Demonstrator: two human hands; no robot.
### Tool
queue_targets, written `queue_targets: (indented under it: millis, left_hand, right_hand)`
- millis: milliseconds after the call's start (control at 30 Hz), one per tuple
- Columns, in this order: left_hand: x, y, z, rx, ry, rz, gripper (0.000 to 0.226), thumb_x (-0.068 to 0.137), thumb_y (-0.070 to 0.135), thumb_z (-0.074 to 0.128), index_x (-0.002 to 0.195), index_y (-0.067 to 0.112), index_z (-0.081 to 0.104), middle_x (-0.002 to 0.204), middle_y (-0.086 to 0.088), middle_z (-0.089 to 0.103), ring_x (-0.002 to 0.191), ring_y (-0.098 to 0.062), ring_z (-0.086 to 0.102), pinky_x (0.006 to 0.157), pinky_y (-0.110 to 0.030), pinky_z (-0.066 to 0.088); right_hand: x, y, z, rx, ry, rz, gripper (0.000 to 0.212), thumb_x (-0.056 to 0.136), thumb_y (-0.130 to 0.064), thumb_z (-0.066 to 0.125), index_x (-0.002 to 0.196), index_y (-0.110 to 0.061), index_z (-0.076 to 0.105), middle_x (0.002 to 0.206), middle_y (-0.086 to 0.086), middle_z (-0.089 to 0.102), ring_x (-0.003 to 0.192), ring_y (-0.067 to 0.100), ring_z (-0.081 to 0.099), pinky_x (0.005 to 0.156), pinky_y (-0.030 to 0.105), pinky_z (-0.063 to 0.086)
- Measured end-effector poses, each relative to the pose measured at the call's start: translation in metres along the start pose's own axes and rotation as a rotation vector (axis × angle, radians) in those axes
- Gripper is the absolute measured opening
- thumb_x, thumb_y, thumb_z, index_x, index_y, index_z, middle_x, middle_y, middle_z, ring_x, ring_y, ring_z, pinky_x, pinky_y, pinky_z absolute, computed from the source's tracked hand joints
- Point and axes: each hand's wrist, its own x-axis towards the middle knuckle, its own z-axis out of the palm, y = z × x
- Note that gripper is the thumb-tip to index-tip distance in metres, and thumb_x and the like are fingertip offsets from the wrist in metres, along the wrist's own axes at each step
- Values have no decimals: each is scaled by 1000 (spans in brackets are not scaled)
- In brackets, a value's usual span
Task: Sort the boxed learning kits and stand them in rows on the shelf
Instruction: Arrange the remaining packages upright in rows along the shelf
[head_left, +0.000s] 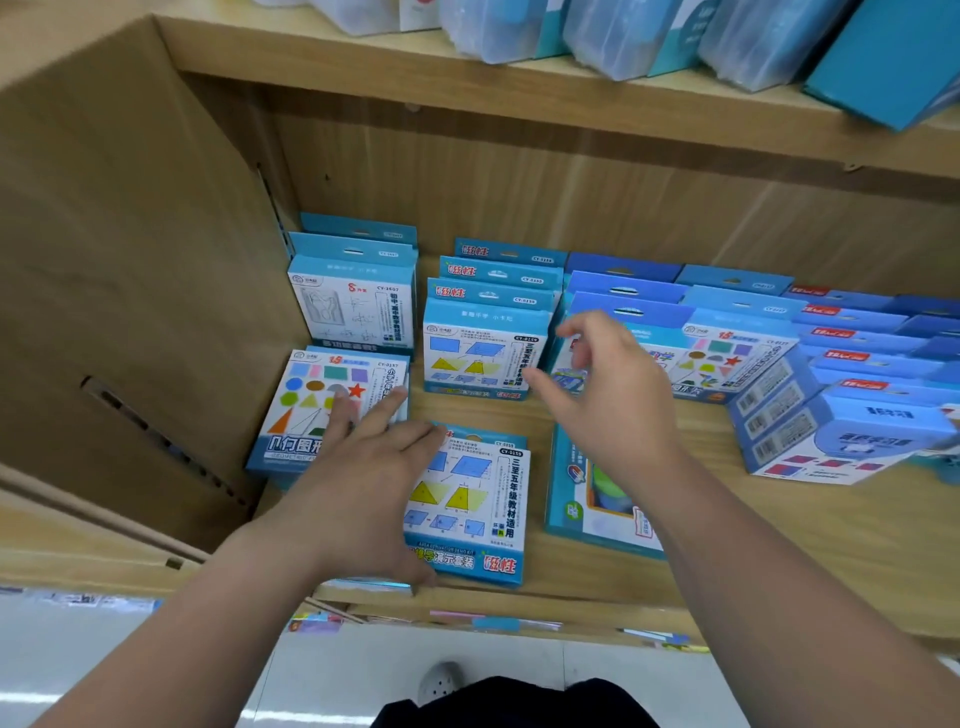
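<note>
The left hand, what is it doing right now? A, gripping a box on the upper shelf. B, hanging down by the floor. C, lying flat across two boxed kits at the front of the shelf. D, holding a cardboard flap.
C: the left hand lies palm down, fingers spread over the coloured-shapes kit and palm over the triangles kit, both lying flat.

Blue-edged kit boxes (480, 348) (coloured shapes on white), tan wooden shelf (779, 519)

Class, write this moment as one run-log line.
left hand: open, flat on lying kits | right hand: open, empty, above shelf | standing rows: partly filled
</note>
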Motion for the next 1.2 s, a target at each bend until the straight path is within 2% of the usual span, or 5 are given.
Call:
queue_targets:
  millis: [367, 733, 900, 1033, 1200]
  left_hand:
    - [-1, -2, 5, -173, 370, 128, 129, 50, 81, 67, 153, 13, 30, 147, 0, 31, 141, -21, 28, 121, -55, 6]
    - [0, 0, -8, -223, 538, 165, 124, 56, 65, 82, 155, 21, 22, 158, 1, 23, 145, -19, 23, 114, -46, 30]
    - [7, -2, -14, -348, 535, 25, 113, 64, 63, 78, 154, 40, 15, 162, 19, 5, 144, 0, 8, 114, -31, 23]
    - [18, -2, -19, -551, 646, -144, 94, 75, 42, 82, 152, 33, 28, 155, 12, 30, 136, 2, 27, 107, -25, 30]
    - [42, -16, -22, -706, 627, -322, 94, 74, 44, 82, 149, 38, 27, 151, 12, 43, 136, -11, 45, 105, -46, 48]
  right_hand:
    - [-46, 21, 5, 219, -214, 95, 49, 87, -66, 51, 108, -29, 73, 87, -23, 65, 94, 7, 55, 84, 27, 41]
    - [-23, -1, -5, 929, -403, 450, 19, 96, -28, 65, 113, -20, 65, 101, 2, 77, 84, 10, 73, 68, 32, 52]
    - [-9, -3, -4, 806, -275, 234, 22, 95, -24, 67, 115, -27, 60, 112, -15, 72, 88, -4, 66, 71, 16, 51]
    - [1, -3, 4, 649, -244, 157, 27, 94, -28, 69, 117, -34, 57, 110, -22, 70, 81, 0, 66, 73, 29, 55]
    - [0, -5, 17, 422, -55, 102, 43, 84, -35, 78, 123, -30, 61, 101, -12, 66, 66, 12, 62, 69, 39, 56]
